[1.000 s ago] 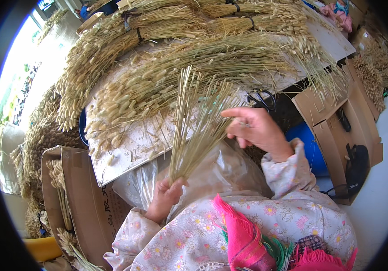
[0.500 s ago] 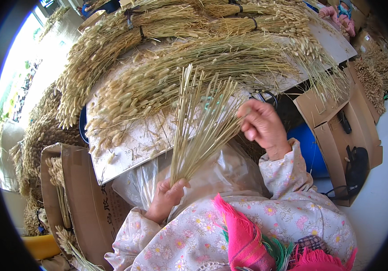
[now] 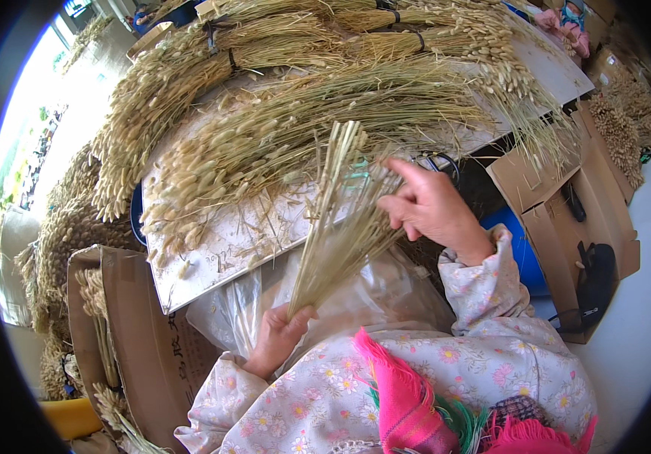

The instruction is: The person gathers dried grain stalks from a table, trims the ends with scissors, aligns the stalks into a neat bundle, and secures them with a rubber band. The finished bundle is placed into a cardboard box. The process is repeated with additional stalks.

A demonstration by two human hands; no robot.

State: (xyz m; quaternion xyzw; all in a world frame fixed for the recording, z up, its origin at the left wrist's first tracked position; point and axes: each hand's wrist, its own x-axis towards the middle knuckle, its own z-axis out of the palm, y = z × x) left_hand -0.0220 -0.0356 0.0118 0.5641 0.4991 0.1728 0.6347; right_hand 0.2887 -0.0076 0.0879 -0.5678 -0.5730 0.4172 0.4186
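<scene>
Left hand (image 3: 281, 337) closed firmly round the lower end of a bunch of dry stems (image 3: 329, 242), thumb over the front; no gap seen in that grip. Bunch slants up and away from the fist, over the near edge of the white table (image 3: 178, 280), upper ends fanned out in front of the surface; no seed heads on the part in view. Right hand (image 3: 435, 208) sits at the bunch's right side, loosely open: index stretched out, other fingers curled, nothing clearly held. Contact with stems can't be told, that side is blurred. Loose grass pile (image 3: 318, 129) spans the table from its left edge toward the right, tied bundles (image 3: 182, 98) behind it at the far edge. Dark looped handles (image 3: 446, 163) just behind the right hand, by the near edge. Clear plastic sheet (image 3: 394, 291) under the bunch, in front of the near edge. Handling, my judgement: very light, stiff along the length but thin and brittle, likely to snap if bent hard; smooth, so single stems may slide in a loose grip. Best hold is the gathered lower end, firm without crushing; single stems best pinched near the fanned tips.
</scene>
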